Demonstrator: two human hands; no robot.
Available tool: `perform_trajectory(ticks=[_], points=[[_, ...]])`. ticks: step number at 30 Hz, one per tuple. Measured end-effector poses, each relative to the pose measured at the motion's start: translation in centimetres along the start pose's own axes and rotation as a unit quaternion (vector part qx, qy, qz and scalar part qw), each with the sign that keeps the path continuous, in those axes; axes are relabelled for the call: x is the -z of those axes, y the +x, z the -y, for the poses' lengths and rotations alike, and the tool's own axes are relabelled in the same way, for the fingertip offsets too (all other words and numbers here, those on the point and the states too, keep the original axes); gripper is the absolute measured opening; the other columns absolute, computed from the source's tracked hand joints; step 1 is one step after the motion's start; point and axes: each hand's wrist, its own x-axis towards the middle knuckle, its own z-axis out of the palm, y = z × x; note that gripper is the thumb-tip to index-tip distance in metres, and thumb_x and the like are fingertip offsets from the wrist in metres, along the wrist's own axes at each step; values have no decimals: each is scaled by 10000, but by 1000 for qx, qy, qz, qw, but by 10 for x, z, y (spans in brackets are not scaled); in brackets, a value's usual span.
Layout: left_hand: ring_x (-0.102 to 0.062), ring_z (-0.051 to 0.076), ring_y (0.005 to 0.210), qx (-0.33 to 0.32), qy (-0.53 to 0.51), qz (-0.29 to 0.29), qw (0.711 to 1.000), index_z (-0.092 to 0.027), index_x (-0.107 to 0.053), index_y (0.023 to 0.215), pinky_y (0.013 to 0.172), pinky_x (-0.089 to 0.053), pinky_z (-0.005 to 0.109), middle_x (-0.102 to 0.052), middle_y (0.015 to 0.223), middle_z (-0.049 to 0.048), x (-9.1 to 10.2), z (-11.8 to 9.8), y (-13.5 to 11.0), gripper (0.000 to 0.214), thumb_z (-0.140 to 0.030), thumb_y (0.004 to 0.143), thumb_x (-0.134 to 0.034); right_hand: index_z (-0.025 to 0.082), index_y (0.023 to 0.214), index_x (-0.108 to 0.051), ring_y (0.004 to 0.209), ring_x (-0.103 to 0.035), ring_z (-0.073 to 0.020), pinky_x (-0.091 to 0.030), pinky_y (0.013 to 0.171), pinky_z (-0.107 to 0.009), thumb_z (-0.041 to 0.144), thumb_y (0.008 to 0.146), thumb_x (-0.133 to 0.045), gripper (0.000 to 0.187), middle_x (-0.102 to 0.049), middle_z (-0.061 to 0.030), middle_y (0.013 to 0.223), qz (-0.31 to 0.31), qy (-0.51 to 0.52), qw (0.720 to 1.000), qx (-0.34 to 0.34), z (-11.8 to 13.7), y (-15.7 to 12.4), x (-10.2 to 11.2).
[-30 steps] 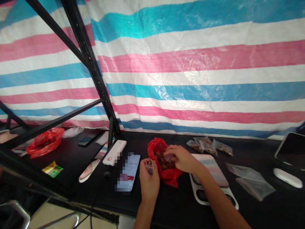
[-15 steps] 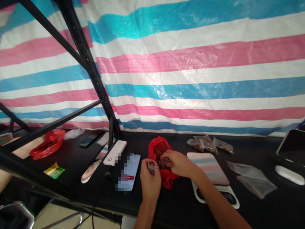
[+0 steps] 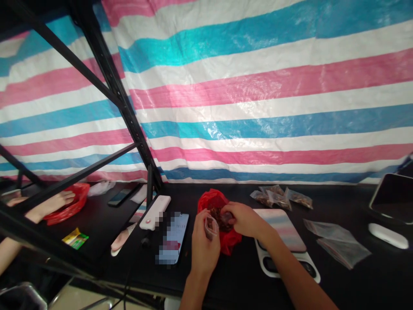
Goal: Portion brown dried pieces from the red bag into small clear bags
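My left hand [image 3: 203, 249] is closed around a small clear zip bag [image 3: 211, 226], holding its mouth up beside a red plastic bag [image 3: 214, 202] full of dark brown bits. My right hand [image 3: 243, 218] reaches into the red bag with its fingers pinched on some of the brown bits. Both hands meet over the black table, just left of a small kitchen scale [image 3: 285, 245] with a pastel striped top.
Filled small bags [image 3: 279, 197] lie behind the scale; empty clear bags [image 3: 337, 245] lie to its right. A phone [image 3: 172, 239] and white power bank [image 3: 155, 206] lie left of my hands. Another person's hand [image 3: 53, 202] rests on a second red bag [image 3: 69, 202] behind black shelf struts.
My right hand dipped deeper into the red bag and pinched brown bits. The left hand kept the clear bag beside it. At far left another person's hand came onto the other red bag.
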Motion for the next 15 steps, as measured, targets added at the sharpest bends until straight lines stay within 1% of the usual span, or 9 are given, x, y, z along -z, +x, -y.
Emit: perform_trajectory(ticks=[2,4,6,7,9,11,15], points=[[-664,226,1015,9,1,-11,1000,-206,-589,1101,901,-551,377,-654,1114,110,5,5,-9,200,-288,945,-496,213,1019,-740,949,-665,-215,-458,825,-283,21,677,-561,432,-723,-62,1062,-4,0,1000,-6,-1,0,0],[-659,227,976,12,25,-36,999,-211,-584,1053,872,-552,375,-645,1072,101,14,9,-21,165,-301,942,-501,216,1033,-744,949,-668,-218,-459,832,-291,27,686,-565,434,-728,-63,1067,-3,0,1000,-12,-3,-1,0],[-648,249,988,22,77,-62,995,-218,-569,1047,878,-541,401,-637,1070,105,26,14,-35,159,-301,928,-506,218,1047,-744,958,-670,-220,-459,843,-294,31,698,-566,434,-731,-61,1073,0,1,1000,-14,-3,-1,0],[-640,270,1009,32,116,-61,991,-220,-565,1049,885,-531,424,-639,1071,110,32,16,-42,165,-297,912,-514,217,1055,-742,964,-670,-221,-458,848,-295,36,705,-567,431,-730,-62,1080,1,2,1000,-13,-4,-1,0],[-632,300,1011,52,184,-42,981,-221,-564,1065,874,-520,455,-640,1059,114,43,21,-54,196,-274,881,-518,215,1069,-737,972,-668,-225,-457,852,-300,45,725,-564,421,-724,-67,1101,1,2,1000,-12,-4,-2,-1],[-633,309,1001,65,221,-17,973,-221,-568,1062,868,-517,460,-645,1043,115,51,25,-62,214,-224,859,-501,212,1070,-734,964,-667,-228,-457,844,-305,51,737,-566,406,-719,-74,1103,3,2,1000,-10,-3,-1,-2],[-644,296,946,88,245,35,965,-213,-573,1018,848,-517,434,-654,973,103,53,32,-68,240,-118,828,-461,210,1062,-734,980,-665,-232,-457,839,-299,61,750,-585,376,-720,-75,1089,6,4,1000,-3,-3,0,-5]])
